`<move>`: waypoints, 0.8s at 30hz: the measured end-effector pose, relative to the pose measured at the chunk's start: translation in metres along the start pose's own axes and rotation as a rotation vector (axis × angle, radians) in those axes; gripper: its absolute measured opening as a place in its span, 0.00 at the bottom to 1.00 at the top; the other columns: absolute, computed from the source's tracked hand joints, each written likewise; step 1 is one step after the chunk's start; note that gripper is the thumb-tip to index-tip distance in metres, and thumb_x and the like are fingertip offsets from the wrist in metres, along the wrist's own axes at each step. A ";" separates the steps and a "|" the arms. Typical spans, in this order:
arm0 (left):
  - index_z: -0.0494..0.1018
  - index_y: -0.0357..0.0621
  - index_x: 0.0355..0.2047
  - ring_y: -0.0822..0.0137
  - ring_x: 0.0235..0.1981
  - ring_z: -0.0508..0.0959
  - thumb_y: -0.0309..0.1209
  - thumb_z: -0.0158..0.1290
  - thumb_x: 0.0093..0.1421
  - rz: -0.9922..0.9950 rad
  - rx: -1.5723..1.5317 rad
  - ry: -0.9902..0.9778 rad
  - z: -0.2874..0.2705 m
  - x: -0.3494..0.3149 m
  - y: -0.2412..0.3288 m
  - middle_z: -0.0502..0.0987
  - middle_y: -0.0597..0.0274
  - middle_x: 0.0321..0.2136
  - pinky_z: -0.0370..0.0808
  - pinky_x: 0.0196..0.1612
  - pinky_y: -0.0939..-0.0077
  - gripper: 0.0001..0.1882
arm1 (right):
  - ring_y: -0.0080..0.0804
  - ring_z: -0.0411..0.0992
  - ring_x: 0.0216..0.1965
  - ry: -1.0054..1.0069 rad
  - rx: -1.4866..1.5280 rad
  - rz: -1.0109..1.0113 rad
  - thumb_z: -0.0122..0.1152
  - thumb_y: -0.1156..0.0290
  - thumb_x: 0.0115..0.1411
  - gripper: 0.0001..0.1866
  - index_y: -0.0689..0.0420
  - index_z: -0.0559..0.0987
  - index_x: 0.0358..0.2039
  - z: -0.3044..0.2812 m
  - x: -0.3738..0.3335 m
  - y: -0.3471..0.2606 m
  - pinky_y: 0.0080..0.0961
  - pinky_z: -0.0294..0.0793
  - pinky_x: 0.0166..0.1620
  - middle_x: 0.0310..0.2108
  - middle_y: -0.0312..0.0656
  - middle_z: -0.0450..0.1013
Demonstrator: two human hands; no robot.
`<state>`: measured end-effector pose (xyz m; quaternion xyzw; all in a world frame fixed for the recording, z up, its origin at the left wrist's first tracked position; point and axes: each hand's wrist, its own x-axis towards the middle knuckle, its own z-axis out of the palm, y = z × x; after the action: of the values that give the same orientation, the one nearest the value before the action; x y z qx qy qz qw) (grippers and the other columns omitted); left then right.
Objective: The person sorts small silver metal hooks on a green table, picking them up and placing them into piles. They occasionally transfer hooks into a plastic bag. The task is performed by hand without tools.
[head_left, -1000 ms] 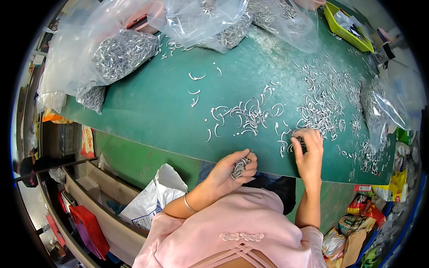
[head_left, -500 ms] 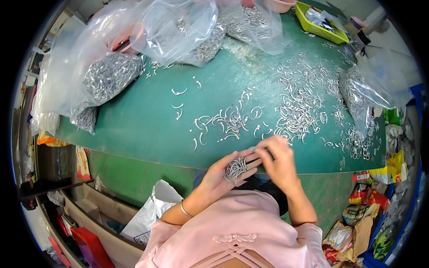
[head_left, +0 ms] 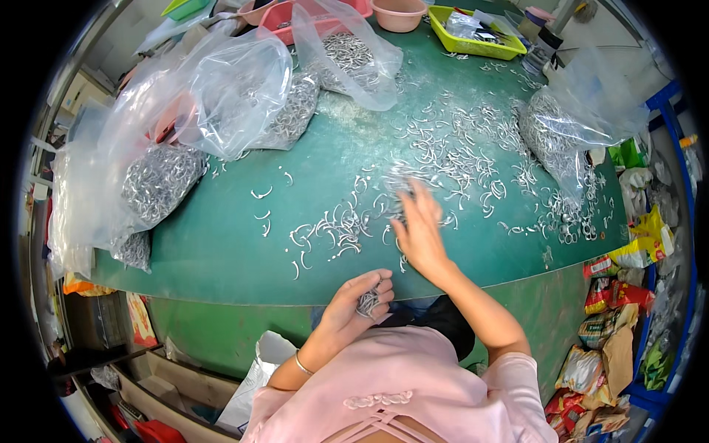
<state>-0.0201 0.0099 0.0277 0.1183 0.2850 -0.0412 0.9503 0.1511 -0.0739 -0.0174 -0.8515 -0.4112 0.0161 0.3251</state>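
Apparently so that none is dropped, metal pieces (head_left: 368,303) are enclosed by the curled left hand (head_left: 353,304) at the near edge of the bench (head_left: 214,255). The right hand (head_left: 422,235) is held half-open over loose pieces (head_left: 452,164) farther from that edge; whether any is gripped cannot be told.

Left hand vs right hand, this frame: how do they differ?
The left hand curls around a clump of curved metal pieces; the right hand is open and partly blurred.
The left hand is close to the body; the right hand reaches out over the table.
The left hand has a bracelet at its wrist; the right hand shows none.
Both are bare, without gloves.
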 end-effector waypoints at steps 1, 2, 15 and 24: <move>0.72 0.36 0.43 0.74 0.27 0.67 0.34 0.48 0.69 -0.027 -0.010 -0.036 -0.001 0.002 -0.001 0.67 0.65 0.26 0.64 0.23 0.83 0.12 | 0.54 0.54 0.67 -0.026 0.183 -0.020 0.61 0.72 0.59 0.29 0.60 0.66 0.61 0.005 0.009 -0.006 0.47 0.52 0.66 0.68 0.53 0.53; 0.72 0.36 0.43 0.75 0.26 0.67 0.34 0.48 0.69 -0.054 -0.018 -0.069 -0.003 0.004 -0.001 0.67 0.66 0.26 0.64 0.22 0.84 0.12 | 0.52 0.56 0.66 -0.050 0.367 -0.040 0.60 0.74 0.60 0.27 0.60 0.68 0.60 0.009 0.016 -0.013 0.45 0.55 0.66 0.67 0.51 0.56; 0.72 0.34 0.50 0.72 0.31 0.72 0.36 0.47 0.70 -0.095 0.095 -0.050 0.022 0.030 -0.002 0.73 0.64 0.32 0.68 0.26 0.83 0.17 | 0.48 0.69 0.46 0.311 -0.240 0.256 0.63 0.74 0.56 0.13 0.61 0.79 0.42 -0.130 -0.006 0.115 0.40 0.67 0.52 0.41 0.49 0.74; 0.69 0.32 0.53 0.58 0.50 0.77 0.36 0.43 0.71 -0.232 -0.044 -0.115 0.046 0.075 -0.018 0.75 0.48 0.49 0.82 0.39 0.71 0.19 | 0.39 0.72 0.33 0.233 0.011 0.297 0.63 0.78 0.56 0.04 0.62 0.78 0.33 -0.138 -0.007 0.121 0.32 0.70 0.38 0.31 0.45 0.74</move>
<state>0.0645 -0.0195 0.0202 0.0613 0.2429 -0.1513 0.9562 0.2708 -0.2080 0.0209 -0.8971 -0.2404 -0.0327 0.3692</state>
